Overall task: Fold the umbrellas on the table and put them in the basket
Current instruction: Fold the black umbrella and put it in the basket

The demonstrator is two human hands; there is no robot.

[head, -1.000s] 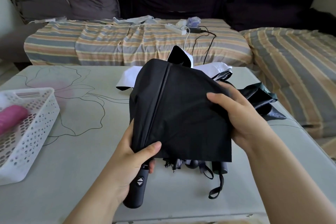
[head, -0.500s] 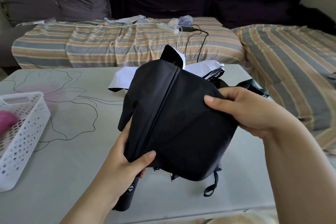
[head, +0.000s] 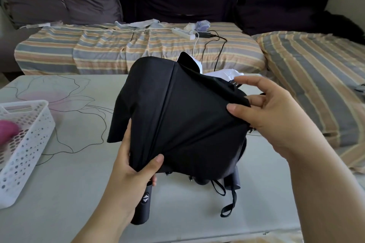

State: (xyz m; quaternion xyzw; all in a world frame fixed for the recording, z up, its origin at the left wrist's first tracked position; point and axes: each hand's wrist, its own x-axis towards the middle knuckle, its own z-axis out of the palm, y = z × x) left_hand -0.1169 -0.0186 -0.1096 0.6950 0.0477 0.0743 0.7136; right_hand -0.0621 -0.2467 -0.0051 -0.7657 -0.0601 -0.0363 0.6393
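- A person's left hand [head: 128,171] grips the black folding umbrella [head: 177,116] low on its gathered canopy, thumb pressed across the fabric, with the dark handle [head: 143,206] jutting out below the palm.
- A black wrist strap [head: 229,203] dangles from the umbrella's underside above the pale table [head: 69,193], which bears a line-drawn flower.
- The right hand [head: 272,116] pinches the canopy's right edge between thumb and index finger, the other fingers spread loosely.
- At the table's left edge sits a white perforated basket [head: 25,144] holding a pink item [head: 7,130]; what it is cannot be told.
- White fabric [head: 227,74] shows behind the black canopy.
- Beyond the table, a striped sofa cover [head: 118,51] carries a white power strip [head: 182,33] and black cable [head: 219,49], with dark cushions [head: 177,0] behind.
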